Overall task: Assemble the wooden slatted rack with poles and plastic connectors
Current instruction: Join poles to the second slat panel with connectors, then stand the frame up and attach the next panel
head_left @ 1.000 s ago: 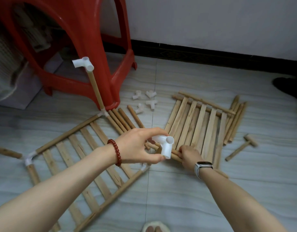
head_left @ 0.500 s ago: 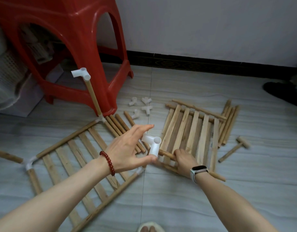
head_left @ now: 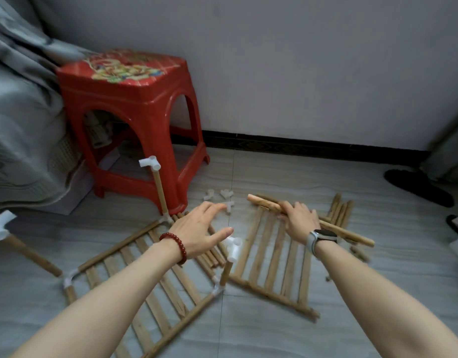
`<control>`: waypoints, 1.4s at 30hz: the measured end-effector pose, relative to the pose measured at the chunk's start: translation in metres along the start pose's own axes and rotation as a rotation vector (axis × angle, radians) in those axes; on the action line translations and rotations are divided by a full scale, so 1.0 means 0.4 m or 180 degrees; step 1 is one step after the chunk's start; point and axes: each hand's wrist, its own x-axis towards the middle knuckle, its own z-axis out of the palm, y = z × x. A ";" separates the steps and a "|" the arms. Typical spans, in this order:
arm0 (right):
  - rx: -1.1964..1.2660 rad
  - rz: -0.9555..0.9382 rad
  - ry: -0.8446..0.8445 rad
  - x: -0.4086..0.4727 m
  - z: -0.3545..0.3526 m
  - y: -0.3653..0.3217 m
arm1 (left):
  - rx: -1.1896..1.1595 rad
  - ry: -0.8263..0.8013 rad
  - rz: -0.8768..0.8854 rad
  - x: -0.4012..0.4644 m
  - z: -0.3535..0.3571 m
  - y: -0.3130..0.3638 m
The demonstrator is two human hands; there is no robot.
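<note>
In the head view the person is kneeling or sitting over the floor [head_left: 248, 339], both bare arms reaching forward. The right hand [head_left: 299, 223] is curling its grip around a loose wooden pole [head_left: 264, 202]. That pole is running with its long axis from upper left to lower right, its free end sticking out to the left of the fingers and its other end passing under the wrist toward the right. It is lying across the far edge of a loose slatted panel [head_left: 272, 257], which is resting flat on the floor with its slats pointing away from the person.

The left hand [head_left: 199, 233] is hovering with its grip spread wide and fingers straight, holding nothing. Just below and to the right of its thumb a white plastic connector [head_left: 234, 248] is sitting on top of a short upright pole [head_left: 226, 273], at the near right corner of the framed panel [head_left: 150, 275] already lying on the floor. Two more connector-topped uprights are standing at other corners of that panel, one beside the red stool [head_left: 129, 107].

The move ahead seems to turn on the pole's free left end and the connector's open socket: the connector is lying down and left of that end, close to the left hand, so the left hand looks best placed to steady it while the right swings the pole over. Spare connectors [head_left: 225, 196] and spare poles [head_left: 340, 211] are lying farther back.
</note>
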 end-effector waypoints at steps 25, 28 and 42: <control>0.3694 -0.1119 0.1383 -0.253 -0.433 -0.611 | -0.2670 0.3210 -0.2490 -0.510 -0.432 -0.197; 0.3757 -0.0776 0.1339 -0.248 -0.395 -0.623 | -0.2886 0.2915 -0.2368 -0.564 -0.439 -0.233; 0.5078 0.0387 -0.1866 -0.317 -0.355 -0.788 | -0.0941 0.3155 -0.0580 -0.573 -0.469 -0.132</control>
